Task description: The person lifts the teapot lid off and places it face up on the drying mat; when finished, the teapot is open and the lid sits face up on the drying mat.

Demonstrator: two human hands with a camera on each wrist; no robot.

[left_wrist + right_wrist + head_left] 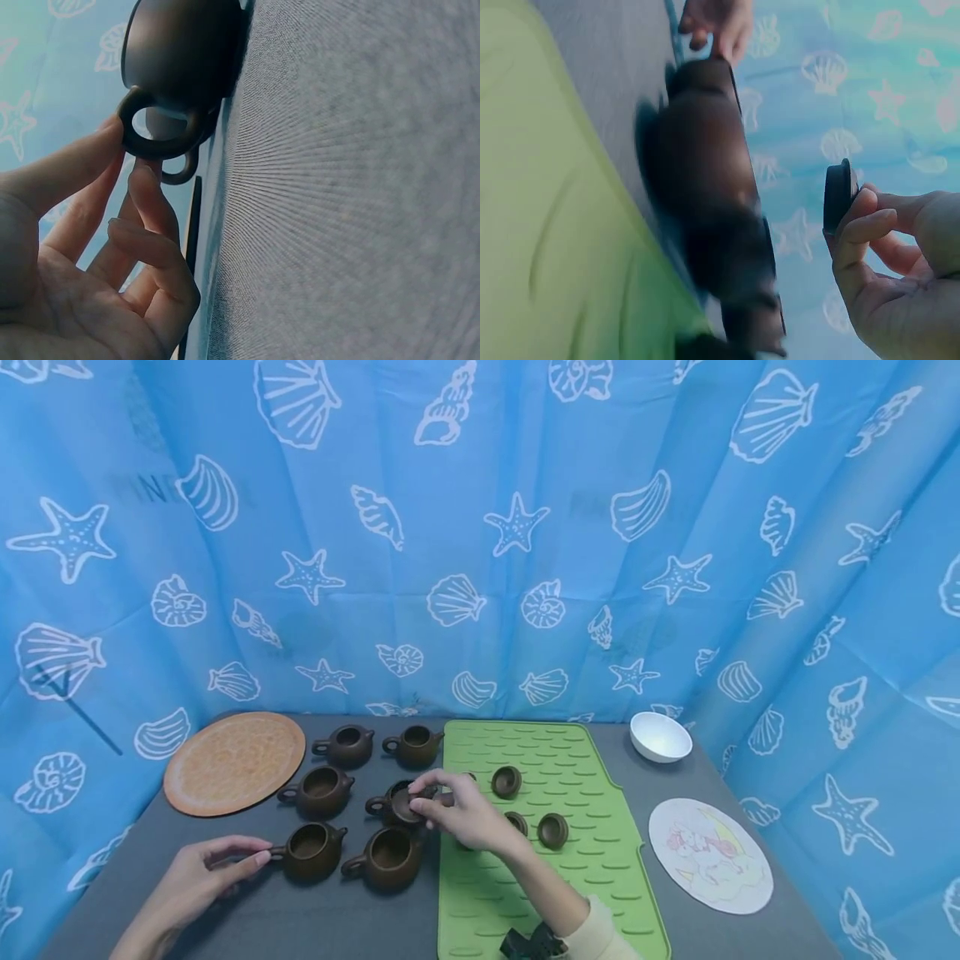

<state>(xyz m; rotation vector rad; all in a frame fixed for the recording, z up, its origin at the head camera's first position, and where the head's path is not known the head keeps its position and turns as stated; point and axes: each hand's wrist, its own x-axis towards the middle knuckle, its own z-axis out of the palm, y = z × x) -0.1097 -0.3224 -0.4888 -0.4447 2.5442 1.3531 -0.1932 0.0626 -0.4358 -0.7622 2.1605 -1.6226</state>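
Note:
Several brown clay teapots stand lidless on the grey table (360,918). My left hand (258,853) pinches the ring handle (161,139) of the front-left teapot (311,850) between thumb and fingertip; the pot stays on the table. My right hand (420,802) pinches a round brown lid (408,804) by its edge, right over the mouth of the middle teapot (386,810). In the right wrist view the lid (838,196) stands on edge in my fingertips (859,221), a little apart from the blurred teapot (705,172).
Three more lids (506,781) (552,831) (516,821) lie on the green ribbed mat (525,893). An orange round mat (235,762) lies at the back left, a white bowl (660,737) at the back right, a round picture mat (709,854) at right. Blue curtain surrounds the table.

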